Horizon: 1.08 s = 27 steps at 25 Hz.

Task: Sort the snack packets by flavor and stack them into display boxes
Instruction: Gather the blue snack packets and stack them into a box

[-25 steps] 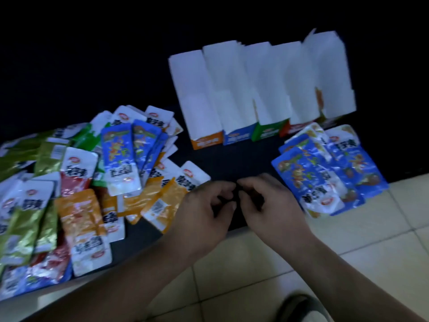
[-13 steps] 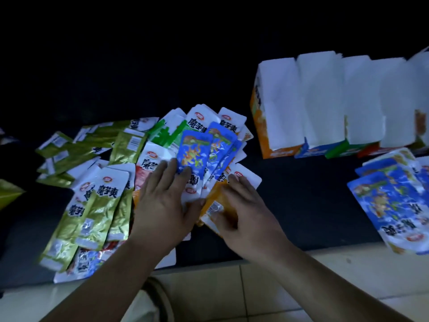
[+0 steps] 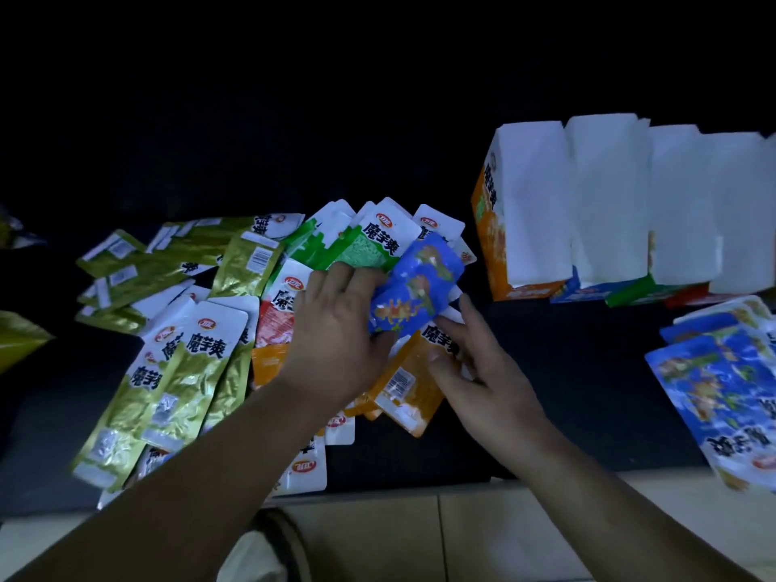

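Observation:
A loose heap of snack packets lies on the dark table: olive-gold packets [image 3: 176, 384] at the left, green packets [image 3: 336, 245] behind, orange packets [image 3: 409, 384] near the middle. My left hand [image 3: 336, 342] grips a bunch of blue packets [image 3: 415, 283] lifted off the heap. My right hand [image 3: 474, 367] rests on an orange packet, its thumb pressing it and fingertips touching the blue bunch. A row of display boxes [image 3: 533, 212] with tall white flaps stands at the back right. A separate pile of blue packets [image 3: 722, 392] lies at the right.
The dark table's front edge [image 3: 420, 485] runs above pale floor tiles [image 3: 483, 535]. A shoe tip [image 3: 273, 543] shows below on the floor. Another gold packet [image 3: 17, 338] pokes in at the far left.
My left hand went from lying flat on the heap to gripping and lifting the blue packets. My right hand shifted up against the bunch. The view moved in closer.

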### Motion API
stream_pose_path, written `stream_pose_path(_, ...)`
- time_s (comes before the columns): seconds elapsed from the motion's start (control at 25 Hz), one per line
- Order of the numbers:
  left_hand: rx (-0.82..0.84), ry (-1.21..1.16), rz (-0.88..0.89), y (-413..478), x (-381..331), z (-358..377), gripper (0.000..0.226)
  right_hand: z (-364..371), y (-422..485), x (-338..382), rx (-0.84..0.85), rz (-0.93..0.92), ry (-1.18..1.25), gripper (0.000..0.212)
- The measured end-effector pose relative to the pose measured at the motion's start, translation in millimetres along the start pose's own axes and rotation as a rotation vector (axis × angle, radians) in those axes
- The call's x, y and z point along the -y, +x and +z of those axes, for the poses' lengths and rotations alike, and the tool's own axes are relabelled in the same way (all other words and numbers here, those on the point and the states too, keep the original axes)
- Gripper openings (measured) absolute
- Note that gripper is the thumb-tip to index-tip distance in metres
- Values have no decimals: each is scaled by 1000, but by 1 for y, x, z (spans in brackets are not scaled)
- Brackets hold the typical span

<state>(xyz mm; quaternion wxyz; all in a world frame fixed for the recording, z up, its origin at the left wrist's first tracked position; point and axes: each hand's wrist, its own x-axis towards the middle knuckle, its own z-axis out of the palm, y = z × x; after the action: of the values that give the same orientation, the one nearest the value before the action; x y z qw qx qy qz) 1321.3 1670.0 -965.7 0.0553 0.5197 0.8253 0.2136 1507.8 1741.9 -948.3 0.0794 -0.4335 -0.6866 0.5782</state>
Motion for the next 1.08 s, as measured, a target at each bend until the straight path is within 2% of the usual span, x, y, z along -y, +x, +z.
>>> stream_pose_path(0.08,-2,-18,76,-11,-8,1,53,-3,1,1,13,-14,14,74)
stream_pose_path(0.2,37,-189,50,-33,-16,-1,43,-5,-1,2,50,-23,-8,83)
stream_pose_path(0.32,-86,-489,-143,-40,-20,-23,34,-3,-2,2,71,6,63,88)
stream_pose_path(0.4,-109,-725,-315,-39,-27,-39,36,1,-5,6,9,-33,145,74)
stream_pose_path(0.48,-97,-914,-397,-40,-38,-48,43,6,-10,15,-139,-150,188,55)
stream_pose_path(0.56,-38,-1064,-468,-43,-51,-44,51,10,-13,27,-145,-166,335,36)
stream_pose_path(0.64,49,-1110,-473,-51,-64,-37,58,16,-13,28,-70,-35,548,28)
stream_pose_path(0.72,143,-1110,-404,-57,-71,-31,60,13,-10,21,-96,88,622,29)
stream_pose_path(0.8,136,-1143,-413,-59,-67,-26,46,2,-11,12,-114,165,672,30)
stream_pose_path(0.92,77,-1111,-526,-57,-59,-24,20,-13,-16,4,-81,224,748,31)
stream_pose_path(1.0,97,-1061,-537,-58,-60,-22,14,-17,-19,1,-81,238,747,29)
stream_pose_path(1.08,121,-930,-440,-59,-60,-19,14,-18,-21,-2,-128,244,707,25)
